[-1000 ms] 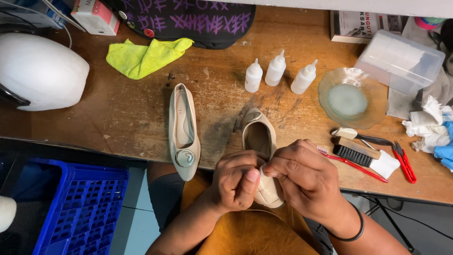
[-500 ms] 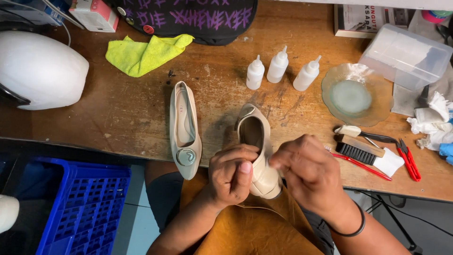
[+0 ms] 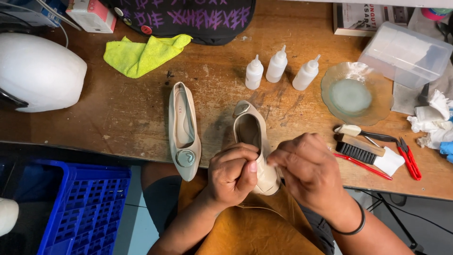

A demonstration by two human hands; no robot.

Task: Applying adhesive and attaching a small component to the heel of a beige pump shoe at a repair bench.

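Note:
A beige flat shoe (image 3: 250,130) with a round toe ornament lies over the table's near edge, heel toward me. My left hand (image 3: 233,174) grips its heel end from the left. My right hand (image 3: 309,172), with a dark band at the wrist, pinches a small white wad (image 3: 270,160) against the shoe's right side. The matching beige shoe (image 3: 183,127) lies alone on the wood to the left, with its ornament toward me. A brown leather apron (image 3: 255,229) covers my lap under both hands.
Three white squeeze bottles (image 3: 278,66) stand behind the shoes. To the right lie a glass dish (image 3: 356,94), a brush (image 3: 361,148), red-handled snips (image 3: 409,158), tissues (image 3: 432,118) and a clear box (image 3: 406,54). To the left are a yellow cloth (image 3: 141,54), a white dome (image 3: 40,71) and a blue crate (image 3: 80,208).
Both hands stay on the held shoe. My right hand's fingers have shifted slightly along its right side, and the shoe has turned a little in my left hand.

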